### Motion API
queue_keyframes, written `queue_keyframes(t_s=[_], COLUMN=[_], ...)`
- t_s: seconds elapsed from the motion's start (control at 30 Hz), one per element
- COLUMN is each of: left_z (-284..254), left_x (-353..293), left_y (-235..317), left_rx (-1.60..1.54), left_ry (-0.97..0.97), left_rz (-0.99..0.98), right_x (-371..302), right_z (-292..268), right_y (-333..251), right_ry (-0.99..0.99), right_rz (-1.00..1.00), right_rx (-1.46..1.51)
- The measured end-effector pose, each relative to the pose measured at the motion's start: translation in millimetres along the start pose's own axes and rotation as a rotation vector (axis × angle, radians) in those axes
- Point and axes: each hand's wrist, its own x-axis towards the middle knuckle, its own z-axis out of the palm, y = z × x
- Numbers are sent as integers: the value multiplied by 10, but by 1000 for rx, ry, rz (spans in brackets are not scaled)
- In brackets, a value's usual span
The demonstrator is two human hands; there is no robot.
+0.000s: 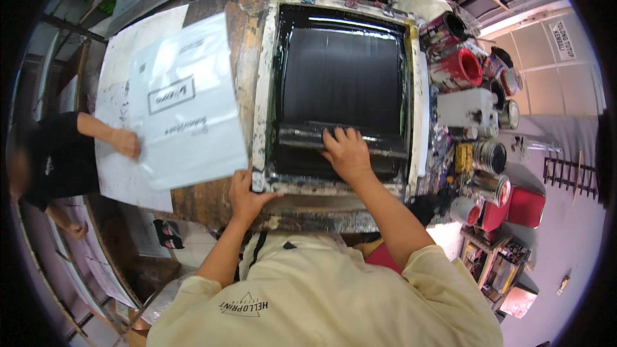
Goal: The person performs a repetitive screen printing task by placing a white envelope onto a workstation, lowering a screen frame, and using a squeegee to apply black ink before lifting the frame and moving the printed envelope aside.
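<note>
Black ink (347, 67) covers the inside of a pale frame (262, 99) on the wooden surface (207, 200), and across its near part lies a squeegee (303, 137), its long axis running left to right, tipped slightly. The right hand (348, 153) is the nearer one, its fingers curled over the squeegee around the middle, gripping it. The left hand (246, 198) sits apart from it, at the frame's near left corner. Its fingertips reach a white bag's (193, 144) corner; whether they pinch it, I cannot tell. A co-worker's hand (126, 143) is at the bag's left edge.
</note>
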Motion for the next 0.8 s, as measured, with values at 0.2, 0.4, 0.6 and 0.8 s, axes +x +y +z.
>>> queue_keyframes(t_s=[0.2,0.4,0.6,0.8], left_z=[-13,-211,-280,-381], left_x=[9,45,-38,-38], left_y=[-46,111,169,330], left_rx=[-23,-121,-388,-499], left_ry=[-29,-20,-123,-71], left_rz=[-7,40,-87,-102], right_x=[1702,2712,2704,1252], right_z=[80,-243,-275,-316], right_y=[997,1677,1715,762], right_ry=[123,-148,-16,-37], right_rz=[-2,-52,-24,9], right_rx=[-51,-47,-98,-25])
